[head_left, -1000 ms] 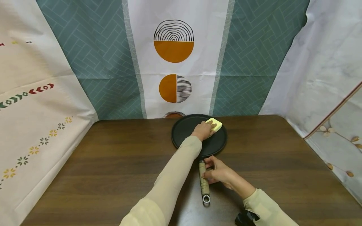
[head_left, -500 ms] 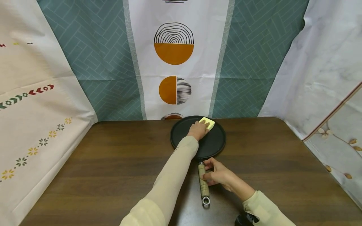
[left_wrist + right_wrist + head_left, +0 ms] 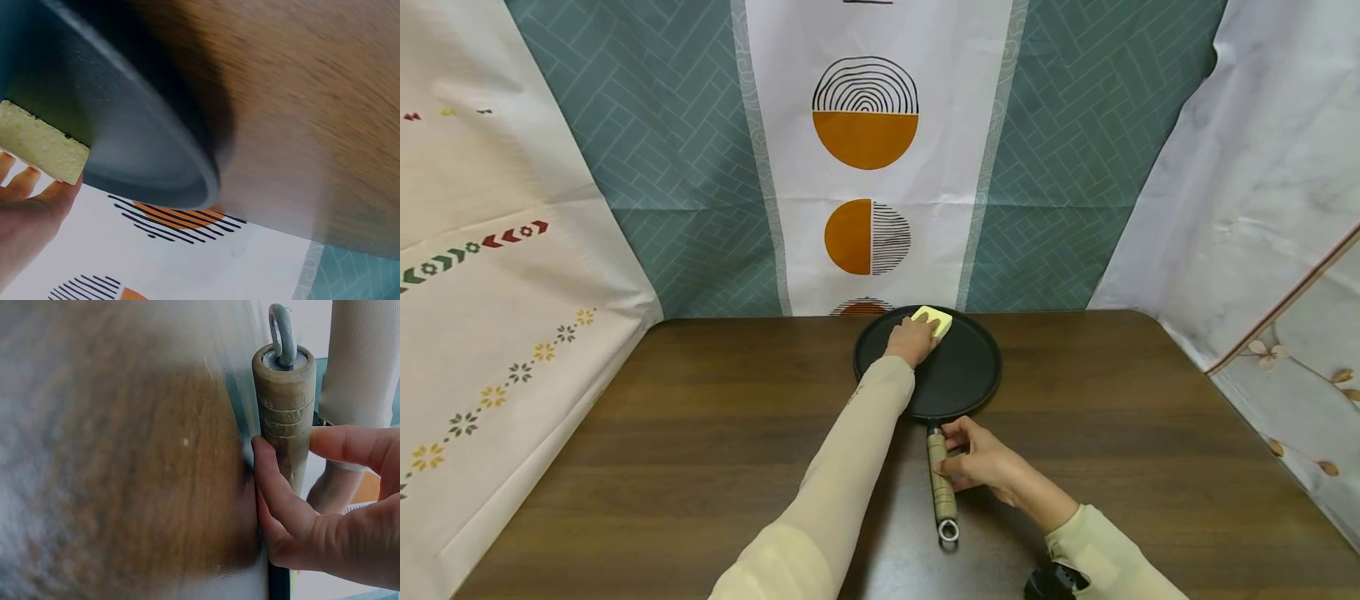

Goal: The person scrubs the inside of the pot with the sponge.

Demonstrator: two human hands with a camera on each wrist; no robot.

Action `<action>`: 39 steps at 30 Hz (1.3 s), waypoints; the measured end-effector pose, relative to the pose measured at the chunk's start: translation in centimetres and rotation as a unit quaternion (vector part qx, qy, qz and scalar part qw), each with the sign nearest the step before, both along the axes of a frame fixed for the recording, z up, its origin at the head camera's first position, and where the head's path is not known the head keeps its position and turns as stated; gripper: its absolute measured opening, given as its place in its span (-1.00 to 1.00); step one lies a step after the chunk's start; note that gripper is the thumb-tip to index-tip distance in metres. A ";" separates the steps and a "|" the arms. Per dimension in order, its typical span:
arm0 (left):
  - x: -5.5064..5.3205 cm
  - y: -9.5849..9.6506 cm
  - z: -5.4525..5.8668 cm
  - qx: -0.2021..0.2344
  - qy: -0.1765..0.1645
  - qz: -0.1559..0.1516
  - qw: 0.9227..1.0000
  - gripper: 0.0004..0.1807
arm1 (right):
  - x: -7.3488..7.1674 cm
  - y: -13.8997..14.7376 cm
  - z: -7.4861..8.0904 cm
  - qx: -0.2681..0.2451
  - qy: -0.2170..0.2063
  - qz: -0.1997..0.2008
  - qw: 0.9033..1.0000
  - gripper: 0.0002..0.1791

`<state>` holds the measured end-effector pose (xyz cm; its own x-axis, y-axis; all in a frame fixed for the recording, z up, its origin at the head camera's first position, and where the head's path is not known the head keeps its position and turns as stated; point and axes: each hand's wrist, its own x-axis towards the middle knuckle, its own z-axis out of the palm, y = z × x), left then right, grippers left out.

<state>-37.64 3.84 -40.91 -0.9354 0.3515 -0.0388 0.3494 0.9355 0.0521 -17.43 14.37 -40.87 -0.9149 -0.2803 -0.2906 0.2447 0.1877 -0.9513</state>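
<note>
A round black flat pan [image 3: 958,375] lies on the table, its tan, banded handle [image 3: 940,479] toward me. My left hand [image 3: 912,340] grips a yellow sponge [image 3: 934,320] against the far part of the pan's surface. In the left wrist view the sponge [image 3: 44,140] sits inside the pan's raised rim [image 3: 159,106], with fingertips along its side. Near the pan end of the handle, my right hand [image 3: 981,458] pinches it from the right. The right wrist view has thumb and fingers on opposite sides of the handle [image 3: 284,400], which ends in a metal ring [image 3: 282,334].
The brown wooden table [image 3: 700,433] reaches back to a teal and white patterned cloth [image 3: 692,167]. Light cloths hang at the left [image 3: 512,292] and right [image 3: 1262,208]. A black device [image 3: 1054,581] is at the right wrist.
My left hand has slid the sponge leftward across the far part of the pan, from its right side to near the middle. The right hand keeps its hold on the handle.
</note>
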 end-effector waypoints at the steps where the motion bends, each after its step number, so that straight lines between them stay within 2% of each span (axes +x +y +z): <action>1: 0.0 -0.1 0.0 0.000 0.000 0.003 1.000 -0.49 | 0.0 0.0 0.0 0.001 -0.001 -0.001 1.000 -0.41; 10: -0.4 -1.1 -0.1 0.004 0.001 0.019 1.000 -0.48 | 0.1 0.1 0.1 -0.003 -0.001 0.002 1.000 -0.39; 28: -0.3 -2.6 0.2 0.008 -0.003 0.005 1.000 -0.48 | -0.1 0.1 0.1 -0.006 -0.003 -0.001 1.000 -0.39; 39: -0.5 -4.1 -0.3 0.008 0.005 -0.003 1.000 -0.47 | 0.0 0.0 -0.1 -0.001 -0.001 -0.006 1.000 -0.40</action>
<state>-38.18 -0.23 -41.18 -0.9333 0.3583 -0.0240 0.3563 0.9322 0.0630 -17.46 14.38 -40.93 -0.9179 -0.2691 -0.2915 0.2485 0.1827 -0.9512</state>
